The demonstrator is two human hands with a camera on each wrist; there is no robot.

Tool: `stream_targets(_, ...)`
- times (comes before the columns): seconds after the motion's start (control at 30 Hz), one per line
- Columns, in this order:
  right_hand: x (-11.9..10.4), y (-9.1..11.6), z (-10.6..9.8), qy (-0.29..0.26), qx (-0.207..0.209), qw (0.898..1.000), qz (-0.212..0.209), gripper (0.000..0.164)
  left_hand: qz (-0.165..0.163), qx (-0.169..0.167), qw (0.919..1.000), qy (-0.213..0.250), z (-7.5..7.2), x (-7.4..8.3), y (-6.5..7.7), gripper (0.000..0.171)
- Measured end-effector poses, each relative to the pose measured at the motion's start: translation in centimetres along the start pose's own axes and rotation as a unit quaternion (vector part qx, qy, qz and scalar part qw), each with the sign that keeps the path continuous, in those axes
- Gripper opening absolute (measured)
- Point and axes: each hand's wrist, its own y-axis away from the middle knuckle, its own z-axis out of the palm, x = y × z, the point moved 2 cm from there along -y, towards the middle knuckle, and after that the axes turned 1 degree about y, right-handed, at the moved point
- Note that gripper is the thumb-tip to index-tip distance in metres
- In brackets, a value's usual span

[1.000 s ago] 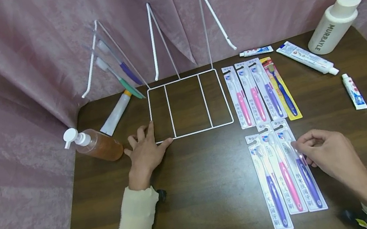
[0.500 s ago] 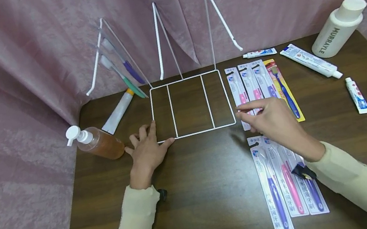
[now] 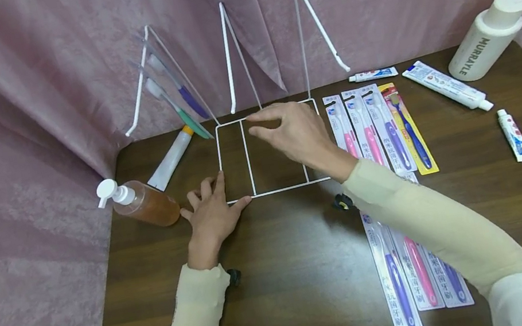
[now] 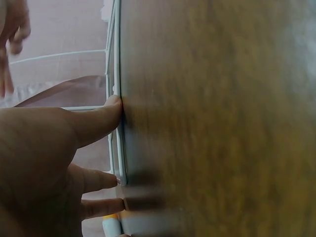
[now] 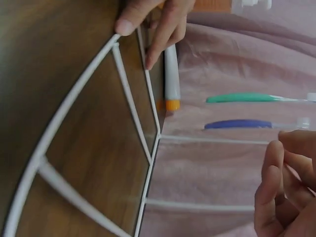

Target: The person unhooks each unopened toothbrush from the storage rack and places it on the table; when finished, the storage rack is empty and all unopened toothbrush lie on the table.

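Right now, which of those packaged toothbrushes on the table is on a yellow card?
The dark blue toothbrush pack at the right end of the upper row; the other visible packs all have pale, whitish cards.

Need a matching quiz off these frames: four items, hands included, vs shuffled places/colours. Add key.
Column one
1. pump bottle
2. right hand
3. green-handled toothbrush
4. left hand

Column two
A. at the leftmost raised arm of the white wire rack
B. touching the rack's front left corner
C. orange-brown contents, white top
D. raised over the rack's base

Pairs: 1-C, 2-D, 3-A, 4-B
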Motion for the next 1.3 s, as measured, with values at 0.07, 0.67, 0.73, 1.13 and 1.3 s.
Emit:
stream_targets(0.07, -1.1, -1.1, 0.8, 0.006, 0.000, 1.000, 0.005, 0.029, 0.000, 0.002, 1.0000, 0.001, 0.0, 0.0, 0.0, 0.101)
stream_targets(0.67, -7.0, -6.5, 6.5, -0.005, -0.002, 1.000, -0.017, 0.034, -0.007, 0.005, 0.9999, 0.008, 0.1, 0.0, 0.4, 0.101)
stream_targets(0.73, -7.1, -6.8, 6.8, -0.014, -0.002, 1.000, -0.017, 0.035, -0.005, 0.006, 1.0000, 0.005, 0.0, 0.0, 0.5, 0.101)
stream_targets(1.13, -7.6, -7.2, 7.5, -0.080, -0.010, 0.997, -0.019, 0.031, -0.004, 0.006, 1.0000, 0.001, -0.2, 0.2, 0.4, 0.101)
stream_targets(1.3, -7.4, -7.0, 7.3, -0.090, -0.007, 0.996, -0.006, 0.030, -0.005, 0.004, 1.0000, -0.001, -0.1, 0.2, 0.3, 0.101)
